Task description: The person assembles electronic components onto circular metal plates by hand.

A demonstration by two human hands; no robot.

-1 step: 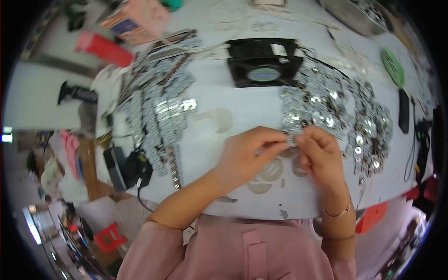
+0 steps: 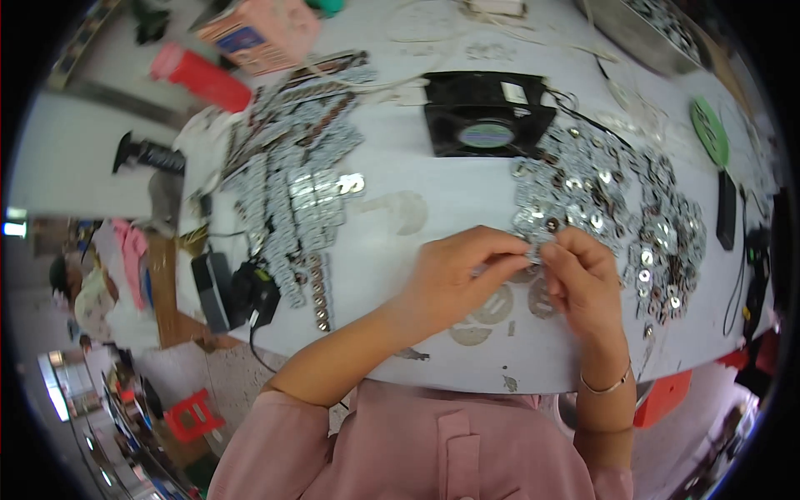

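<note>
My left hand point(image 2: 468, 273) and my right hand point(image 2: 585, 279) meet over the front middle of the white table, thumbs and forefingers pinched together. Between the fingertips is a small silvery metal piece, mostly covered by them. Just beyond lies a loose pile of small round metal parts point(image 2: 583, 179), spreading to the right, several with dark centres. To the left, similar metal parts are laid in long strips point(image 2: 287, 204) side by side. A separate short strip point(image 2: 318, 292) has coppery discs along it. Round pale marks point(image 2: 493, 307) show on the table beneath my hands.
A black box fan point(image 2: 490, 115) stands beyond my hands. At the far left are a red cylinder point(image 2: 200, 77) and a pink box point(image 2: 265, 37); black adapters point(image 2: 215, 287) sit nearer. A green handheld fan point(image 2: 711, 133) lies right, and a metal bowl point(image 2: 637, 37) stands far right.
The table and its things appear slightly farther right in the view. My hands keep the same pinched pose at the same place over the table.
</note>
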